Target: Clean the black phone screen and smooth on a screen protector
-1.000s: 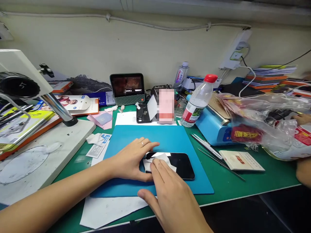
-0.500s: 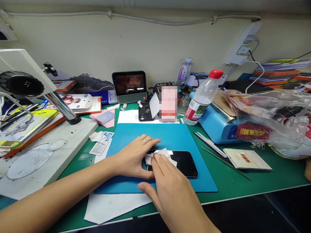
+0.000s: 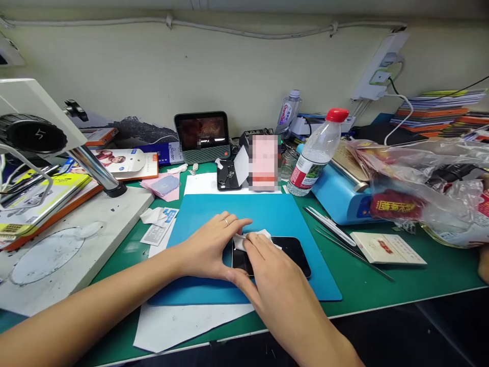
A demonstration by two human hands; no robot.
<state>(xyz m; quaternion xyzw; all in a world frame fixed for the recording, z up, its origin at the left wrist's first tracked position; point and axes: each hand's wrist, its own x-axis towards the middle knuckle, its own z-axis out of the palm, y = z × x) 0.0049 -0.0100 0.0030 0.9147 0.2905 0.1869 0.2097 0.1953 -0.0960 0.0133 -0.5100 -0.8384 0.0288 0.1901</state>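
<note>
A black smartphone (image 3: 297, 255) lies flat, screen up, on a blue mat (image 3: 263, 211). My left hand (image 3: 208, 244), with a ring on one finger, steadies the phone's left end, thumb at the near side and fingers at the far side. Under the fingertips of my right hand (image 3: 280, 285) is a folded white wipe (image 3: 240, 241), pressed on the upper left of the screen. The right thumb reaches left, close to the left thumb. Part of the wipe and of the screen is hidden by my right fingers.
Left stands a microscope stand (image 3: 95, 165) on a white base. A water bottle (image 3: 311, 158) and a blue device (image 3: 336, 196) are behind the mat's right side. Tweezers (image 3: 353, 254) and a white box (image 3: 387, 248) lie right. A small display (image 3: 202, 133) stands at the back.
My right hand has slid the wipe slightly away from me and to the right on the screen. My left hand stays at the phone's left end.
</note>
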